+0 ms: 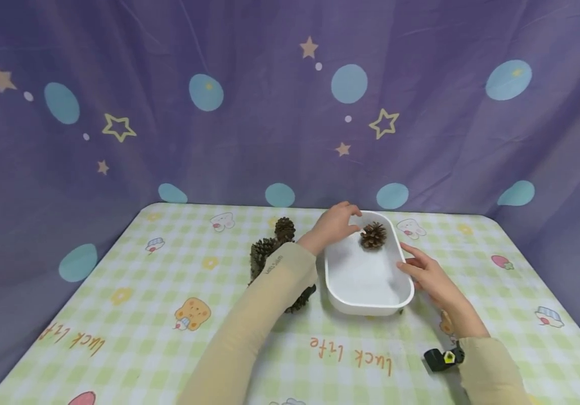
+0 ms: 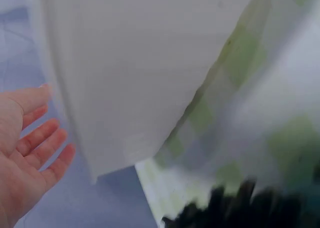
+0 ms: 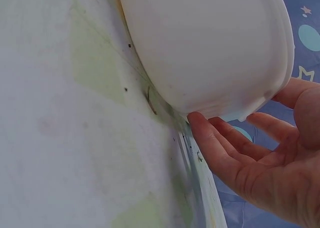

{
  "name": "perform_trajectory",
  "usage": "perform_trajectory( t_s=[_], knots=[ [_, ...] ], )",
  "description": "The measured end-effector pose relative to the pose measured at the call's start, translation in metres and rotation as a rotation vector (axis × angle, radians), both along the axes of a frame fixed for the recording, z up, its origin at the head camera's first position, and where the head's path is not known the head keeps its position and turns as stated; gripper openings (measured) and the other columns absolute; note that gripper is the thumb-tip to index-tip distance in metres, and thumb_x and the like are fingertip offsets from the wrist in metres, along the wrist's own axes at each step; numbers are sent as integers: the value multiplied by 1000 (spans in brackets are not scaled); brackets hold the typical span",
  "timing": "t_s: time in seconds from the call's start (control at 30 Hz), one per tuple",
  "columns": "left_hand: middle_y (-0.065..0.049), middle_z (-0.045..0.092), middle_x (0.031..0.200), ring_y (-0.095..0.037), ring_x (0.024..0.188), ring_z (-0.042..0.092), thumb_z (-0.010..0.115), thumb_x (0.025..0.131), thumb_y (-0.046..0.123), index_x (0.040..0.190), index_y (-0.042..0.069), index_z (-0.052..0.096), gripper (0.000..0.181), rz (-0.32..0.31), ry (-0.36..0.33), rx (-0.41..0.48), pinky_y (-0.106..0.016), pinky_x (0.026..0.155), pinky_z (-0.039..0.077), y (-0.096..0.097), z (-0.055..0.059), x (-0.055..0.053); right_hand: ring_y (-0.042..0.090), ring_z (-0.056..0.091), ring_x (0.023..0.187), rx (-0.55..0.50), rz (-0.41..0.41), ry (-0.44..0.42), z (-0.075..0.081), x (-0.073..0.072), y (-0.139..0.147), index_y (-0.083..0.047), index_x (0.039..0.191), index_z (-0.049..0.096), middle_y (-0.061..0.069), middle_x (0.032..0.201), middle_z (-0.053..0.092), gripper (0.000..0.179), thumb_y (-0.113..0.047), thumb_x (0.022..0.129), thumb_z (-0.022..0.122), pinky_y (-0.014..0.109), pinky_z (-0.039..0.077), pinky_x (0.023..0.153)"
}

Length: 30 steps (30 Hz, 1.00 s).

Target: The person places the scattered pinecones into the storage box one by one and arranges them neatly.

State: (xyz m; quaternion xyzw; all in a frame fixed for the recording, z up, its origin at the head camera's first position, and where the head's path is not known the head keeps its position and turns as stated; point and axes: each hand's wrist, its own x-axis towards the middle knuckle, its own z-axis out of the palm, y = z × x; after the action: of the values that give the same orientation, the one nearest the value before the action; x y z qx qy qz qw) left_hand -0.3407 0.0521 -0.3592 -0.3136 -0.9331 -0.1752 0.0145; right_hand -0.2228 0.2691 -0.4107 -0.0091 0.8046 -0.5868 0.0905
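Note:
A white plastic bin (image 1: pixel 363 278) stands right of the table's middle, with one brown pine cone (image 1: pixel 373 235) inside near its far end. My left hand (image 1: pixel 336 224) is over the bin's far left rim, fingers loosely spread and holding nothing; the left wrist view shows them beside the white wall. At the bin's right side, my right hand (image 1: pixel 428 273) holds the wall, thumb at the rim and fingers against the outside. Several darker pine cones (image 1: pixel 284 229) lie left of the bin, partly hidden by my left sleeve.
A green-and-white checked cloth (image 1: pixel 133 337) covers the table. Behind it hangs a purple curtain (image 1: pixel 269 146) with stars and blue ovals. Small dark crumbs (image 3: pixel 151 101) lie beside the bin. A black device (image 1: pixel 441 359) is strapped at my right wrist.

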Motion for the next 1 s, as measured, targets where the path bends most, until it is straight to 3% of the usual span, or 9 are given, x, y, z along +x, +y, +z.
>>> perform_trajectory(
  t_s=[0.17,0.57,0.83,1.0],
  knots=[
    [-2,55,119,-16,106,55,60,88,30,121,16,57,36,27,4,-5,-29,90,46,-13,13,-1,19,58,97,0,6,16,1,1,0,-14,147,16,31,130,40,68,-30,93,53,28,54,73],
    [-2,55,119,-15,106,53,60,88,32,120,17,57,36,55,-33,8,-29,87,46,-55,28,-3,16,58,96,-10,6,4,0,2,-1,-13,147,15,32,132,38,68,-30,93,52,29,54,74],
    [-2,55,117,-16,107,53,61,88,29,120,15,57,36,87,-41,-3,-30,89,46,-83,29,-7,15,58,95,-19,13,3,1,2,-1,-14,147,14,32,132,37,68,-30,93,52,29,54,74],
    [-4,54,120,-18,109,52,60,88,30,121,14,56,36,118,-82,15,-32,89,45,-101,27,-7,13,58,94,-26,11,1,1,3,-2,-13,147,14,32,131,38,68,-29,93,52,29,54,74]
  ],
)
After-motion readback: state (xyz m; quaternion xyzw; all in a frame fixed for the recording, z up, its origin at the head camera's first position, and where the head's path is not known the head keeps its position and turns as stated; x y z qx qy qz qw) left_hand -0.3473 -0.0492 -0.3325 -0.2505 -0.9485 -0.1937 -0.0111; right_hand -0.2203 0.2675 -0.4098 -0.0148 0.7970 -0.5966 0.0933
